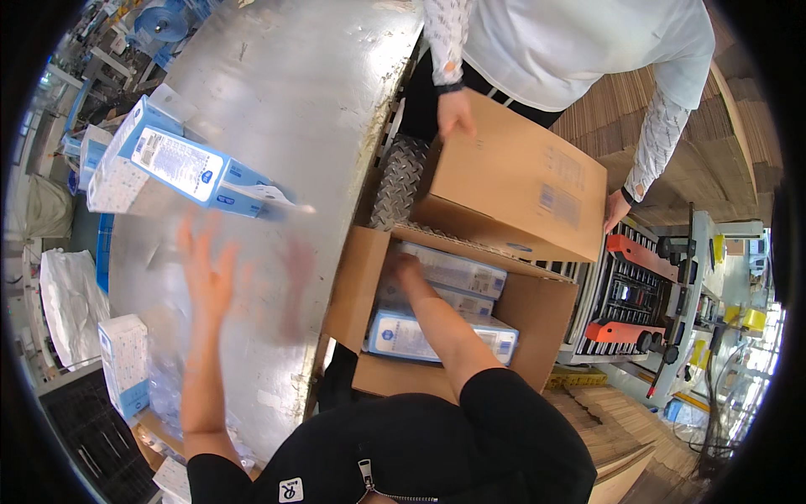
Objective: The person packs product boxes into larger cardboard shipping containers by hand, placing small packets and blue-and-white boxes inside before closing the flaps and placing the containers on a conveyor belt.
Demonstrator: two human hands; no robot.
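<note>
Here we are, part-way along by the look of it! Just off centre toward four o'clock, the open carton holds at least three blue-and-white boxes, its flaps unsealed. Our right hand is down inside, by the far box at the carton's left end; its fingers are hidden, so we can't tell whether they grip anything.

Over to nine o'clock: our left hand, blurred, fingers spread wide and nothing in them, hovers over the metal table. Just beyond, at ten o'clock, lie more boxes, one with an end flap sticking out; another box stands at eight. Those, we'd judge, are what's left, plus closing the carton. And at two o'clock, a co-worker's hands steady a second carton, its visible top shut!
</note>
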